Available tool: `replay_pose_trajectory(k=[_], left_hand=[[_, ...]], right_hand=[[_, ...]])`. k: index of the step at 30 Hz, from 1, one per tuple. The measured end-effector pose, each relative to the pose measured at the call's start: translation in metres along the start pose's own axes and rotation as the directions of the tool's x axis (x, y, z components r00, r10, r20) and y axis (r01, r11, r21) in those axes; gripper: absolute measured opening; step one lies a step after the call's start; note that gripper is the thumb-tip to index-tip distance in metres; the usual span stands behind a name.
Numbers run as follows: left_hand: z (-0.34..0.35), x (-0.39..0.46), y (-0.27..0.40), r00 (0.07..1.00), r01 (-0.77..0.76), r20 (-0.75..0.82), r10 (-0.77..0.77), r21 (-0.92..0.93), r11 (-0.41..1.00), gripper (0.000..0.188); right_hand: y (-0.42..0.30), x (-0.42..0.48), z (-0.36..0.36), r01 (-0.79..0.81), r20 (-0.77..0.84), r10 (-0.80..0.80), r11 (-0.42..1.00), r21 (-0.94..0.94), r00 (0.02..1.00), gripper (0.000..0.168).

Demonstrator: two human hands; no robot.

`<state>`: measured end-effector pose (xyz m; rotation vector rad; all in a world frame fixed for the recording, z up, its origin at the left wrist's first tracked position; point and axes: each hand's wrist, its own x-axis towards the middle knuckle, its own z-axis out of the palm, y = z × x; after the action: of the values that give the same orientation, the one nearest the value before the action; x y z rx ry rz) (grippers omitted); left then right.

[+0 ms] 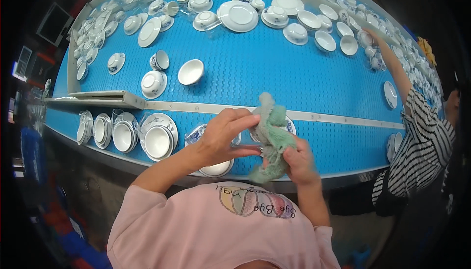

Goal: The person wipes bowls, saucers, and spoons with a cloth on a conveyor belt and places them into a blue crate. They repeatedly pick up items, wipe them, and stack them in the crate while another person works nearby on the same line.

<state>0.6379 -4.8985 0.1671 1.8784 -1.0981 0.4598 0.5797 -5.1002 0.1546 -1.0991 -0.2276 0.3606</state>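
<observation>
In front of my chest, both hands work at a crumpled grey-green cloth (pixel 278 134). My left hand (pixel 220 133) has its thumb and fingers spread on the cloth's left side, pinching it at the fingertips. Whether a clear piece sits inside the cloth is too hidden to tell. My right hand (pixel 300 162), slightly blurred, grips the cloth from the lower right. Below my left wrist shows a white bowl (pixel 216 169). Behind the cloth are blue-patterned dishes (pixel 290 124), partly covered by it and my fingers.
Stacked bowls on plates (pixel 158 142), with clear glasses, line the near blue belt strip on the left. A metal rail (pixel 220 108) divides the strip from the wider blue belt (pixel 239 74), which carries many loose bowls and plates. At right, a co-worker's arm (pixel 392 61) reaches among dishes.
</observation>
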Motion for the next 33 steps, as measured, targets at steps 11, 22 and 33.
replay_pose_trajectory(k=[11, 22, 33], left_hand=[[0.076, 0.042, 0.022, 0.127, 0.992, 0.705, -0.698, -0.106, 0.074, 0.025], [0.135, 0.036, -0.03, 0.445, 0.844, -0.001, -0.895, -0.333, 0.42, 0.035], [0.188, 0.027, -0.015, 0.599, 0.752, 0.252, -0.76, 0.147, 0.642, 0.042]], right_hand=[[-0.009, -0.033, -0.052, 0.228, 0.204, -0.115, 0.267, -0.936, 0.972, 0.039], [-0.031, -0.118, -0.173, 0.206, -0.655, -0.164, 0.978, -0.013, 0.738, 0.032], [0.005, -0.084, -0.224, -0.267, -0.305, 0.022, 0.549, -0.792, 0.952, 0.039]])
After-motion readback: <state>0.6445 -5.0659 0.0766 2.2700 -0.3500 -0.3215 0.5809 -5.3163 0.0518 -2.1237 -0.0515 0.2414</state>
